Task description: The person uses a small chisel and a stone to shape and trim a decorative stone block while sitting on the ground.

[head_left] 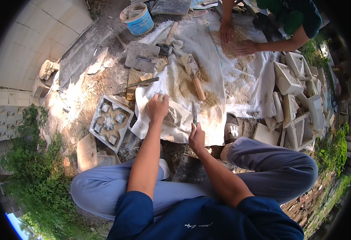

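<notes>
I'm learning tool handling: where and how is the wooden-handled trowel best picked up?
Likely by the middle of its wooden handle, coming from the near side: the trowel lies on the white sheet with that slim handle toward the camera wearer, while its wider, caked blade points away.

Both forearms (146, 154) angled forward, right fingers (194, 130) curled
</notes>
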The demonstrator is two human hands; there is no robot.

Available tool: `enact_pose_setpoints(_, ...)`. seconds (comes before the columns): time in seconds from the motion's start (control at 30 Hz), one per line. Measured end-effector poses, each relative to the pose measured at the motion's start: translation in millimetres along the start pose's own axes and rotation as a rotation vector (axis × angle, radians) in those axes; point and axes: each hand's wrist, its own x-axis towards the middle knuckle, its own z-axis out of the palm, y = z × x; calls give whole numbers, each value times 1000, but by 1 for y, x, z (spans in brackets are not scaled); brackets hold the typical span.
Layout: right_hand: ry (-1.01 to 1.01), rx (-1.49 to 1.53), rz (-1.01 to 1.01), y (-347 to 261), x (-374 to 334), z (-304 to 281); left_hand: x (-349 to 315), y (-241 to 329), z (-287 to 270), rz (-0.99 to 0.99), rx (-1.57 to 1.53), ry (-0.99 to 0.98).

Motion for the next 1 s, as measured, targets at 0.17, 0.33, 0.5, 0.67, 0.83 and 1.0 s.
enact_pose_setpoints(0.17,-201,-239,113,11,17,-4,-1,2,1,-10,43,-1)
enact_pose_setpoints(0.33,40,-12,-45,-35,11,-7,-5,-1,-3,-48,5,29)
enact_pose_setpoints(0.5,-257,-403,185,34,17,2,-4,7,5,-68,14,15)
enact_pose_setpoints(0.67,-189,-305,206,19,14,-6,-13,-1,-7,-39,-56,-17)
enact_pose_setpoints(0.83,-125,-260,164,11,-16,-17,-12,-12,-7,-29,-87,-26)
enact_pose_setpoints(1.0,-206,-392,277,12,2,3,-27,0,-13,-51,-161,14)
